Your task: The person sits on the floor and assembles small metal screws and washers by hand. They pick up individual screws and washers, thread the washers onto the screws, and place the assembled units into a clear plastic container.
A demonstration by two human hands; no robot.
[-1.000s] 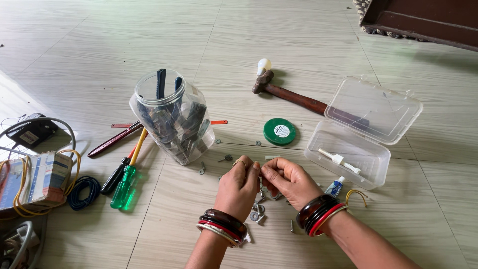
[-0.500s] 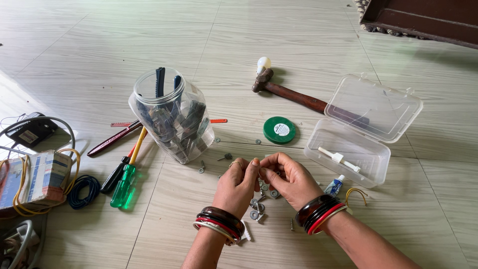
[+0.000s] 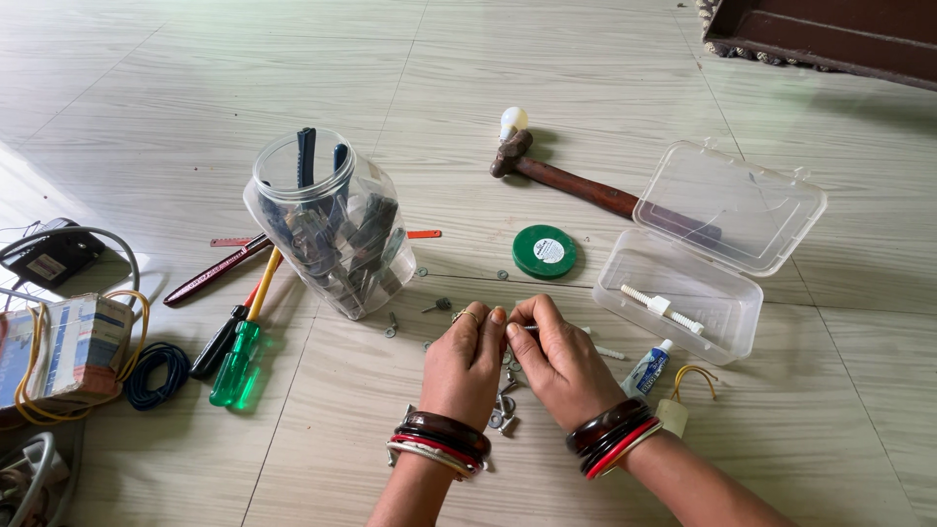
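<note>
Far left of frame: a small box wrapped in yellow wire (image 3: 68, 351) sits at the left edge, with a dark blue wire coil (image 3: 156, 376) just beside it.
Left of centre: a green-handled screwdriver (image 3: 239, 361) lies on the tiled floor (image 3: 586, 78), its long axis running from lower left up to the right. A clear plastic jar (image 3: 327, 229) full of dark tools stands tilted just above it.
Left hand (image 3: 464, 366): low in the centre of the frame, fingers curled in narrowly, fingertips pinched on one end of a small metal bolt (image 3: 522, 328). Red and dark bangles circle the wrist.
Bolt: held between both hands just above the floor, at centre frame. Its long axis looks roughly level, running left to right; which end is the head cannot be told.
Right hand (image 3: 561, 361): touching the left hand, fingers closed narrowly on the bolt's other end.
Below the hands: loose washers and nuts (image 3: 503, 415) lie scattered on the floor.
Centre, above the hands: a round green lid (image 3: 545, 252); farther up, a wooden-handled hammer (image 3: 571, 185).
Right of frame: an open clear plastic box (image 3: 683, 303).
</note>
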